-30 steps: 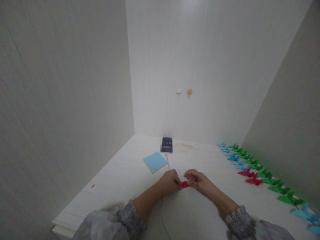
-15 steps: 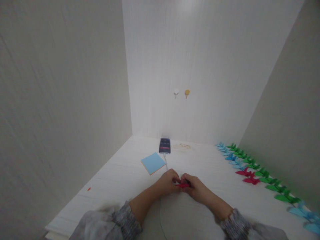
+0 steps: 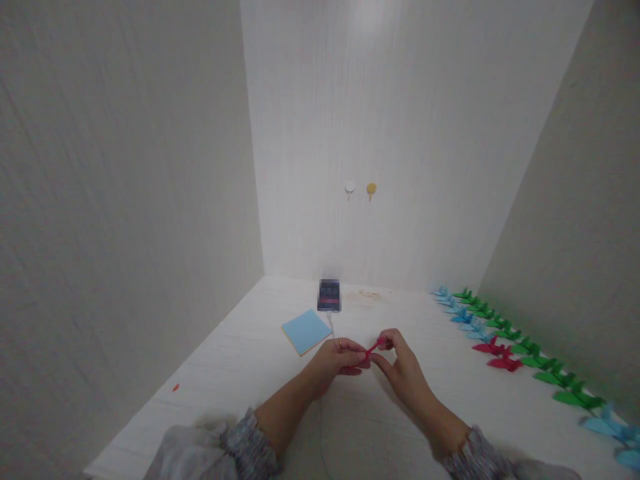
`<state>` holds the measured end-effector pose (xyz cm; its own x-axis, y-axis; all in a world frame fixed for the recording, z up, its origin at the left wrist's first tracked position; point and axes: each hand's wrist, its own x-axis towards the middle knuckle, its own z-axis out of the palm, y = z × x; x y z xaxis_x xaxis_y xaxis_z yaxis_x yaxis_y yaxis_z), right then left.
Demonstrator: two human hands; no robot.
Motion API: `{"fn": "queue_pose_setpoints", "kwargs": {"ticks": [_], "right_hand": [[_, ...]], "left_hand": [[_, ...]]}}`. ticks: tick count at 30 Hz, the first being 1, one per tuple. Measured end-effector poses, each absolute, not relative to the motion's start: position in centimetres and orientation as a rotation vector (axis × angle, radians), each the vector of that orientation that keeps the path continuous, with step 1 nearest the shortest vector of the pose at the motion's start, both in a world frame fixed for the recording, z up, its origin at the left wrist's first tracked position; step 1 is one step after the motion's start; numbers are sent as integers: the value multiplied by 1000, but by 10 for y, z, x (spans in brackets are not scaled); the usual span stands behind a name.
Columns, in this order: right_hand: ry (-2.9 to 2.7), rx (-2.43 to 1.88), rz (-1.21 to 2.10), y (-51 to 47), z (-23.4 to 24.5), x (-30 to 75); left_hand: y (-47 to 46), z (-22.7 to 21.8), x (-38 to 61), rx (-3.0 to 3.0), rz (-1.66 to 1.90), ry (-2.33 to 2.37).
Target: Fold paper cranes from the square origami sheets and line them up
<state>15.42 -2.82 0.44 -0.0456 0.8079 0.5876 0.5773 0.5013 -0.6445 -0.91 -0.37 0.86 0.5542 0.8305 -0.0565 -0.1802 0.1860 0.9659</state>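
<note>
Both my hands meet over the middle of the white table [image 3: 235, 373] and pinch a small folded piece of red paper [image 3: 371, 349] between them. My left hand [image 3: 336, 358] grips its lower left end with closed fingers. Its upper right end sits between thumb and fingertips of my right hand [image 3: 400, 363]. The paper is lifted a little off the table and tilts up to the right. Most of it is hidden by my fingers.
A blue pad of square paper [image 3: 305, 331] lies beyond my left hand, a phone [image 3: 329, 295] with a white cable behind it. Rows of folded green [image 3: 530, 348], blue [image 3: 470, 320] and red [image 3: 500, 355] paper figures line the right wall. Two small hooks [image 3: 360, 190] hang on the back wall.
My hands have lifted the red paper off the table and tilted it up to the right. The right hand has risen and turned.
</note>
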Motion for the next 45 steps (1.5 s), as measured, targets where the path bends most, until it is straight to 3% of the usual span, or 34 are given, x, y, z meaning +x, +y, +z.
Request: {"fn": "queue_pose_setpoints", "kwargs": {"ticks": [14, 37, 45], "right_hand": [[-1676, -982, 558, -30, 7, 144], [-1706, -1025, 539, -35, 7, 137], [-1448, -1117, 839, -31, -1, 139]], "left_hand": [[-3, 6, -2, 1199, 1036, 680], [-1, 1, -1, 1240, 1254, 757], [1, -3, -2, 1256, 1224, 863]]}}
